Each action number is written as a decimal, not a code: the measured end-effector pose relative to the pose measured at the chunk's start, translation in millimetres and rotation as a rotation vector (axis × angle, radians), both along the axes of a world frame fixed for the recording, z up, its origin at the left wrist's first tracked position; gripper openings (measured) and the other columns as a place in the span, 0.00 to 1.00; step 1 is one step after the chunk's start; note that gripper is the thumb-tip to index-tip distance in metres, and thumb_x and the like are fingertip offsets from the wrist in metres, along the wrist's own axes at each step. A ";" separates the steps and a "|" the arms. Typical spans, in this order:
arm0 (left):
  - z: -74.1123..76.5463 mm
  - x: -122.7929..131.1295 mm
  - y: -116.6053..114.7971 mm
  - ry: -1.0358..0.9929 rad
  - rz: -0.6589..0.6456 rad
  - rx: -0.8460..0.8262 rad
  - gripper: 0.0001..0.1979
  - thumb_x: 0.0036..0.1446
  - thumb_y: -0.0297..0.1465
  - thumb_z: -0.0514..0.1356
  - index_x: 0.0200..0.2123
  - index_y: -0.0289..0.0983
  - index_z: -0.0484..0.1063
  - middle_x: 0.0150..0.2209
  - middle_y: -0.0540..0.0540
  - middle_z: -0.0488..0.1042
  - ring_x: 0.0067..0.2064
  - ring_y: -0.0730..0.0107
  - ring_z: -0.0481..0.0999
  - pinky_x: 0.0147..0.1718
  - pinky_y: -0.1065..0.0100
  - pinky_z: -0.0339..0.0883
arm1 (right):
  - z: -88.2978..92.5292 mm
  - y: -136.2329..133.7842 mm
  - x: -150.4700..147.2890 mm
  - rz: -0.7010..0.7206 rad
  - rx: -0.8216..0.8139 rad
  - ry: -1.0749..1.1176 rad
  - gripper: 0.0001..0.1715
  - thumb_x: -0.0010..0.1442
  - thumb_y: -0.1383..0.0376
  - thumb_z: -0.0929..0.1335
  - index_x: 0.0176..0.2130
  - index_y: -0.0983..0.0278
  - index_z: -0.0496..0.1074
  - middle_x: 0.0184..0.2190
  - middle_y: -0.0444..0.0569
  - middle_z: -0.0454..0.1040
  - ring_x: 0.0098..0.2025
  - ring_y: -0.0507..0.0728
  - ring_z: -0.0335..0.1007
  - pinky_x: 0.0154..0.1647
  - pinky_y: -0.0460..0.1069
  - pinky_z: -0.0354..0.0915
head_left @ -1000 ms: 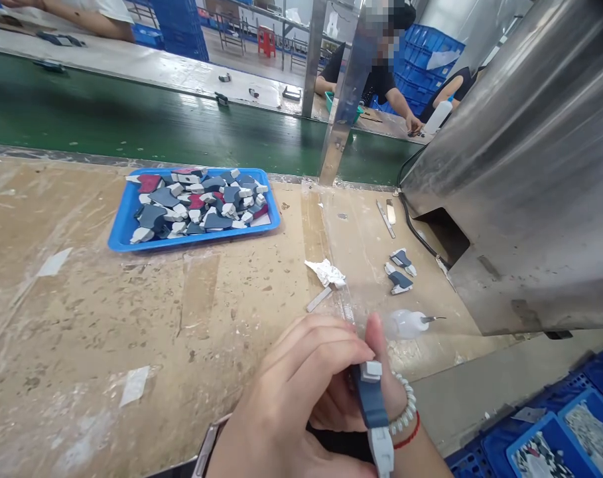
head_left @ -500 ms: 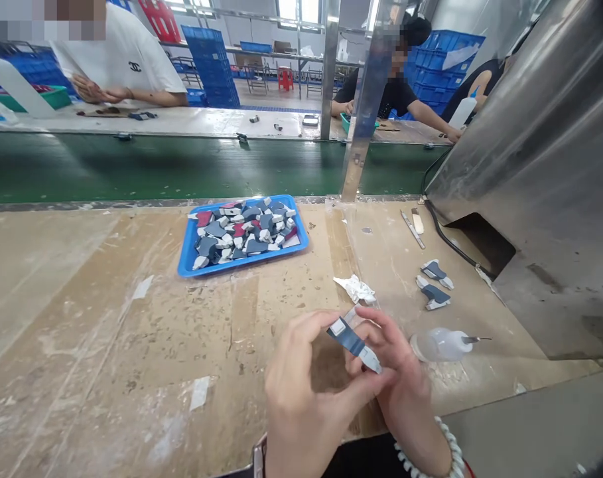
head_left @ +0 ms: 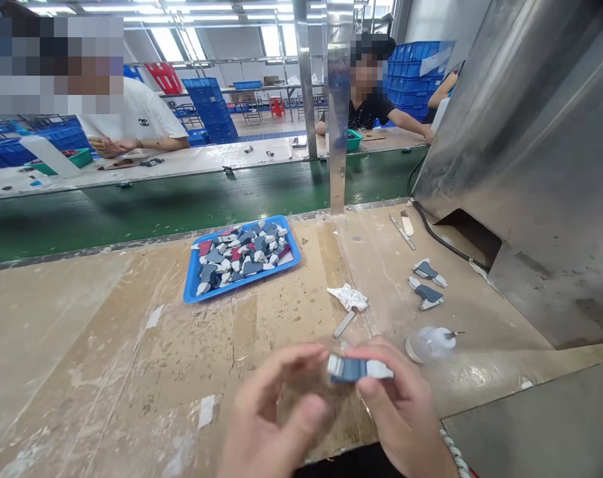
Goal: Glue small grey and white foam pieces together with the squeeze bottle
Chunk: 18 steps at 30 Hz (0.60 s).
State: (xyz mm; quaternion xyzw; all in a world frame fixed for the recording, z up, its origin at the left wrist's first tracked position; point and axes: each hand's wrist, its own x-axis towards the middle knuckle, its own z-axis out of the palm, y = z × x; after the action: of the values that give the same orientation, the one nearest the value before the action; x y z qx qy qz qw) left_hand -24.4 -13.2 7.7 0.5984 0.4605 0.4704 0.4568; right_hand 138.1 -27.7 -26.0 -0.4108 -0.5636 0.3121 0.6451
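Note:
My right hand (head_left: 401,405) pinches a small dark blue and white piece (head_left: 353,369) between thumb and fingers, held level above the table. My left hand (head_left: 281,405) is just left of it, somewhat blurred, thumb and index finger apart. Its index fingertip is close to the white left end of the piece; whether they touch I cannot tell. Beyond the hands lies a flat grey strip (head_left: 344,324) beside a crumpled white tissue (head_left: 349,297). Two similar blue and white pieces, the nearer one (head_left: 425,293) among them, rest on the table at right.
A blue tray (head_left: 241,282) heaped with blue, red and white pieces stands at the back. Right of my hands is a translucent bottle (head_left: 430,345) with a thin nozzle. A metal housing (head_left: 530,199) bounds the right side. Co-workers sit beyond the green belt (head_left: 192,216).
My left hand has let go of the piece and opened. The piece has turned level in my right hand. The grey strip shows more fully, and the head view has tilted upward.

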 end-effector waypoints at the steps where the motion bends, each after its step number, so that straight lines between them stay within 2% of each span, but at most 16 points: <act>1: 1.8 -1.1 -1.2 -0.122 0.074 -0.050 0.13 0.64 0.47 0.61 0.42 0.46 0.77 0.40 0.51 0.79 0.45 0.69 0.78 0.46 0.75 0.71 | 3.8 -4.7 2.4 0.063 0.070 -0.057 0.14 0.70 0.56 0.67 0.45 0.62 0.77 0.32 0.47 0.75 0.32 0.51 0.72 0.32 0.43 0.69; 3: 4.1 1.4 -3.0 -0.303 0.149 -0.057 0.17 0.67 0.47 0.58 0.35 0.43 0.77 0.32 0.52 0.76 0.38 0.71 0.75 0.41 0.74 0.69 | 9.9 -15.3 6.6 0.196 0.171 -0.139 0.17 0.70 0.55 0.67 0.46 0.67 0.76 0.31 0.49 0.76 0.31 0.50 0.72 0.33 0.42 0.69; 5: 4.9 8.6 -5.6 -0.374 0.082 -0.038 0.20 0.66 0.48 0.58 0.30 0.40 0.76 0.28 0.51 0.73 0.32 0.71 0.71 0.36 0.72 0.66 | 11.8 -25.6 9.6 0.309 0.203 -0.193 0.18 0.70 0.56 0.67 0.47 0.69 0.76 0.33 0.51 0.78 0.33 0.50 0.74 0.35 0.42 0.70; 7: 5.1 17.9 -10.1 -0.378 0.002 -0.073 0.21 0.67 0.47 0.57 0.29 0.39 0.77 0.27 0.50 0.72 0.31 0.70 0.70 0.35 0.70 0.64 | 9.3 -34.6 11.8 0.368 0.203 -0.237 0.18 0.70 0.57 0.68 0.47 0.70 0.75 0.34 0.53 0.79 0.35 0.51 0.76 0.37 0.42 0.71; 11: 5.6 33.3 -23.0 -0.415 -0.097 -0.172 0.23 0.70 0.44 0.54 0.27 0.37 0.76 0.26 0.49 0.70 0.30 0.69 0.69 0.33 0.67 0.61 | 2.4 -48.1 16.1 0.400 0.196 -0.295 0.17 0.69 0.58 0.69 0.45 0.71 0.77 0.37 0.55 0.77 0.39 0.52 0.77 0.41 0.42 0.73; 15: 1.1 37.8 -36.3 -0.429 -0.098 -0.188 0.22 0.71 0.41 0.53 0.27 0.37 0.75 0.26 0.48 0.70 0.31 0.68 0.68 0.35 0.66 0.61 | 3.0 -59.3 19.7 0.413 0.186 -0.341 0.15 0.68 0.62 0.70 0.45 0.74 0.76 0.42 0.57 0.79 0.45 0.52 0.77 0.51 0.41 0.72; 18: -4.8 38.4 -47.8 -0.407 -0.072 -0.226 0.22 0.71 0.40 0.53 0.27 0.37 0.74 0.25 0.48 0.69 0.31 0.68 0.68 0.35 0.65 0.61 | 3.4 -69.6 19.5 0.413 0.159 -0.369 0.13 0.69 0.65 0.69 0.45 0.75 0.75 0.40 0.56 0.80 0.44 0.52 0.78 0.49 0.41 0.72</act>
State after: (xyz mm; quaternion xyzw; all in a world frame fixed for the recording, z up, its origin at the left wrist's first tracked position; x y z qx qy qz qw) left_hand 14.0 -61.1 2.9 0.4526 0.3869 0.5101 0.6207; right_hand 157.6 -97.3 -22.6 -0.2855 -0.7659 0.3117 0.4845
